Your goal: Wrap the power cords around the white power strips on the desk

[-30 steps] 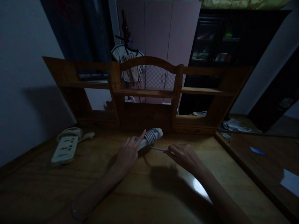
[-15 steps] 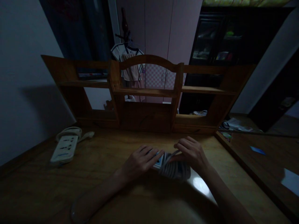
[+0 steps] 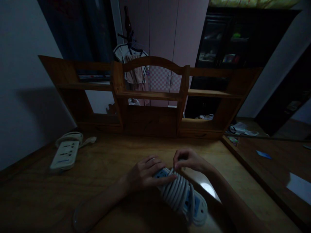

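Note:
A white power strip point(image 3: 184, 199) with its cord wound around it lies on the wooden desk point(image 3: 114, 161), close to me. My left hand point(image 3: 144, 173) grips the strip's far end, fingers curled over it. Just above the coils, my right hand point(image 3: 190, 160) pinches the cord's loose end between thumb and fingers. The room is dim, so small details of the cord are hard to see.
A second white power strip point(image 3: 64, 153) with a coiled cord lies at the desk's left. A wooden shelf unit point(image 3: 150, 97) stands along the back edge. Papers point(image 3: 297, 186) lie on the adjoining surface at right. Clothes point(image 3: 134, 71) hang behind the shelf.
The wrapped power strip has come from near the shelf toward me and turned. Both hands followed it; my right hand went from pulling the cord out sideways to pinching it above the coils.

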The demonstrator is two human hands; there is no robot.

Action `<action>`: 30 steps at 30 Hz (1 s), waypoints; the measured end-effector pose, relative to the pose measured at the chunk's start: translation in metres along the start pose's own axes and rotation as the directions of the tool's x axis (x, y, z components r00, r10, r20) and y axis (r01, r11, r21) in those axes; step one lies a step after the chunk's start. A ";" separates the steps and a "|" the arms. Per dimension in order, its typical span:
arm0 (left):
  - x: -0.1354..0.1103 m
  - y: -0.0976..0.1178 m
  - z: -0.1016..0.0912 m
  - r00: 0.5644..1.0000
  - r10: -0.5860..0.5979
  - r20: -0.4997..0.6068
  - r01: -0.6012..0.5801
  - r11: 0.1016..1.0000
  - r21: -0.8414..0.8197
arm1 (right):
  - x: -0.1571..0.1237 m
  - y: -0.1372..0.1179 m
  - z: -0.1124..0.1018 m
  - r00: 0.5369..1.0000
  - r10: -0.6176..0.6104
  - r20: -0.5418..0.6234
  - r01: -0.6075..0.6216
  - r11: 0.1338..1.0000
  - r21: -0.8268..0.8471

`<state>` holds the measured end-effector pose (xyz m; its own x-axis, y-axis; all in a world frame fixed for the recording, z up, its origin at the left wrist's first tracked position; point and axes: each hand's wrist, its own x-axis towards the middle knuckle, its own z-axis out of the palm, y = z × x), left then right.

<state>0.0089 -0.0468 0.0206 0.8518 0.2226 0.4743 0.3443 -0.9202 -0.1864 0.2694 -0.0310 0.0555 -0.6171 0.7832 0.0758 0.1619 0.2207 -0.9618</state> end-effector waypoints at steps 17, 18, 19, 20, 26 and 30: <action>0.013 -0.016 0.025 0.449 -0.804 0.390 0.487 -0.146 -0.861 | 0.020 0.020 0.026 0.977 0.084 -0.196 -0.030 0.964 0.263; 0.012 -0.018 0.027 0.451 -0.783 0.429 0.473 -0.197 -0.858 | 0.020 0.021 0.028 0.973 0.073 -0.217 -0.014 0.965 0.263; 0.012 -0.019 0.028 0.452 -0.762 0.464 0.459 -0.247 -0.853 | 0.021 0.021 0.029 0.970 0.054 -0.238 0.006 0.970 0.244; 0.012 -0.020 0.030 0.448 -0.745 0.494 0.443 -0.295 -0.847 | 0.021 0.023 0.031 0.964 0.025 -0.266 0.031 0.978 0.205; 0.009 -0.021 0.034 0.414 -0.728 0.547 0.436 -0.369 -0.821 | 0.021 0.031 0.044 0.901 -0.264 -0.344 0.168 0.944 -0.285; 0.009 -0.021 0.030 0.473 -0.691 0.547 0.455 -0.341 -0.823 | 0.020 0.032 0.051 0.872 -0.357 -0.333 0.172 0.863 -0.475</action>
<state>0.0208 -0.0161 0.0028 0.3807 0.9171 -0.1180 -0.0550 0.1498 0.9872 0.2230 -0.0380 0.0131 -0.3395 0.7983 0.4974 0.3999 0.6012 -0.6919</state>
